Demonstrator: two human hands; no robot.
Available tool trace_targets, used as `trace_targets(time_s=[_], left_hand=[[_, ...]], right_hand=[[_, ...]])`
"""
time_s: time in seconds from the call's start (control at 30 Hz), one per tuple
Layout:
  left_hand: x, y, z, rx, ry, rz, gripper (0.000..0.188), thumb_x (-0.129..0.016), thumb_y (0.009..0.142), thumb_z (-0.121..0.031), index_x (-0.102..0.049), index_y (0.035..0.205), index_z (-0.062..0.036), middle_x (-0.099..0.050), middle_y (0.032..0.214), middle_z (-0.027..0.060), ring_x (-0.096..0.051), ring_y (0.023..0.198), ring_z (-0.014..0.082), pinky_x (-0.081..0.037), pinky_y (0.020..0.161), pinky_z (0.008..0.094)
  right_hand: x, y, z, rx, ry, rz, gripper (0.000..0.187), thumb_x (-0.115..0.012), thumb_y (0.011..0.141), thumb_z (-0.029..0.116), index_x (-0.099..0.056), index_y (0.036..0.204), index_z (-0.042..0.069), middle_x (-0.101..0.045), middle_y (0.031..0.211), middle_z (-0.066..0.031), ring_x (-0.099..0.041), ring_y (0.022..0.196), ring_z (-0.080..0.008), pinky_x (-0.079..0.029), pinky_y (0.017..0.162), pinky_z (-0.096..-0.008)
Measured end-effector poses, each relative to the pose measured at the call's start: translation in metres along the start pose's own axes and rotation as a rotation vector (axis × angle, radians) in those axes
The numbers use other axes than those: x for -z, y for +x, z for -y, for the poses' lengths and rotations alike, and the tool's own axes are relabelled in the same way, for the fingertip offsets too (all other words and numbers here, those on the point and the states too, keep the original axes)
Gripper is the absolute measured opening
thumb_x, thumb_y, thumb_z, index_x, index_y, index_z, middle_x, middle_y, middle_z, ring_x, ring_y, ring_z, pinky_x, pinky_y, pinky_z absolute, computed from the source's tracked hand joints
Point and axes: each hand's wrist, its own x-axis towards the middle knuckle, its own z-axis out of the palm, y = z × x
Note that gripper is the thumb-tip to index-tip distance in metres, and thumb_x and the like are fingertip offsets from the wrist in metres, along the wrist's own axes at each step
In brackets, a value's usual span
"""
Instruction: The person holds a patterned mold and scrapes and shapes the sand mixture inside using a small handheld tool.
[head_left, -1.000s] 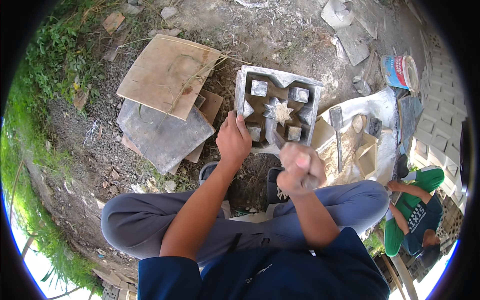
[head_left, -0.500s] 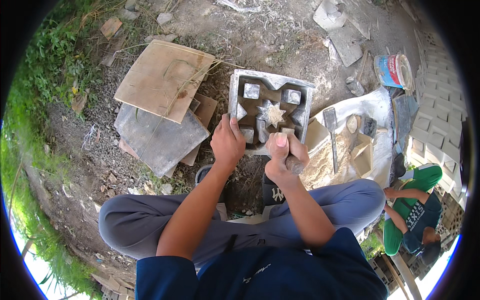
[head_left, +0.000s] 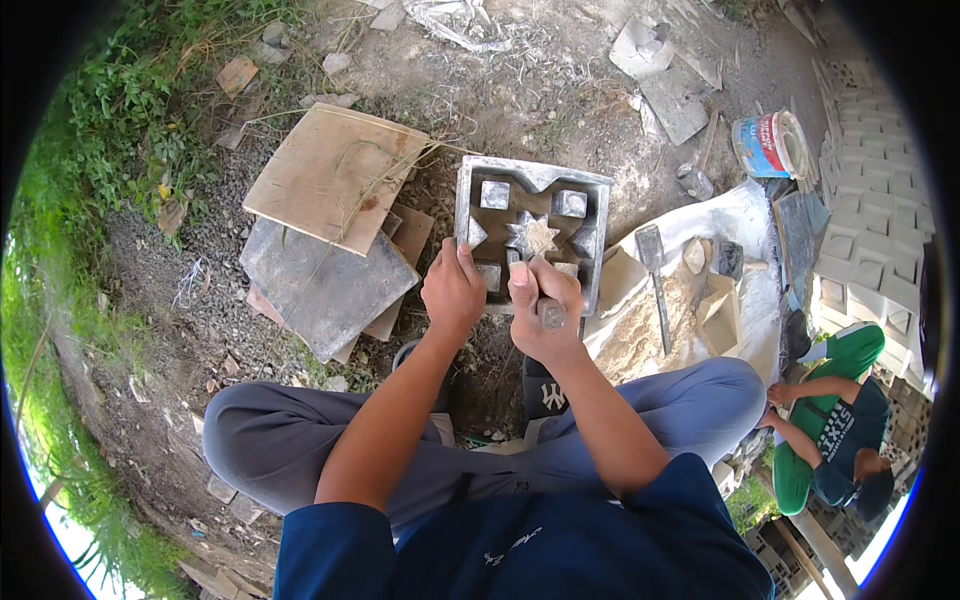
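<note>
A square grey mould [head_left: 538,172] with raised blocks and an eight-pointed star in its middle lies in front of me. Some pale powder rests on the star. My left hand [head_left: 453,293] is closed on the mould's near left edge, thumb along the wall. My right hand [head_left: 547,325] is wrapped round a tool with a rounded grey handle [head_left: 551,313], held over the near side of the mould. The tool's working end is mostly hidden by my fingers and the mould's blocks.
To the right, a white sheet [head_left: 745,213] bears a sandy powder heap [head_left: 637,328], a flat-bladed tool [head_left: 657,285] and a scoop-like box [head_left: 718,314]. A bucket [head_left: 768,146] stands beyond. Stacked boards [head_left: 335,175] lie left. Another person [head_left: 835,425] sits at right, near patterned blocks [head_left: 870,220].
My right hand and its tool have shifted left along the mould's near side. My left hand keeps its hold on the edge. The whole view has turned slightly.
</note>
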Motion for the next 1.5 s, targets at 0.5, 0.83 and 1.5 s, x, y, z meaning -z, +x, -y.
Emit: trace_targets(time_s=[0.5,0.83,1.5], left_hand=[[0.001,-0.003,-0.006,-0.035,0.017,-0.085,0.043,-0.033,0.109,-0.035,-0.058,0.105,-0.0009,-0.068,0.092,0.0310,-0.064,0.087,0.0537,-0.050,0.075,0.0618],[-0.003,-0.003,-0.002,-0.064,0.064,-0.107,0.035,-0.039,0.108,-0.033,-0.057,0.102,-0.0036,-0.069,0.089,0.0266,-0.068,0.082,0.0482,-0.053,0.071,0.0601],[-0.003,-0.001,-0.001,-0.062,0.082,-0.075,0.036,-0.038,0.108,-0.035,-0.055,0.105,-0.0038,-0.069,0.087,0.0268,-0.069,0.080,0.0479,-0.053,0.067,0.0599]], right_hand=[[0.075,0.008,0.020,0.165,0.833,-0.215,0.058,-0.042,0.107,0.051,-0.042,0.068,0.009,-0.037,0.061,-0.0016,-0.030,0.049,-0.0119,-0.025,0.045,-0.0281],[0.045,0.011,-0.002,0.066,0.791,-0.076,0.068,-0.040,0.107,0.054,-0.037,0.056,0.008,-0.035,0.050,-0.0028,-0.033,0.046,-0.0146,-0.027,0.044,-0.0313],[0.025,0.001,-0.002,0.021,0.261,-0.159,0.052,-0.050,0.110,0.022,-0.043,0.062,0.002,-0.042,0.054,0.0012,-0.038,0.049,-0.0078,-0.029,0.046,-0.0288]])
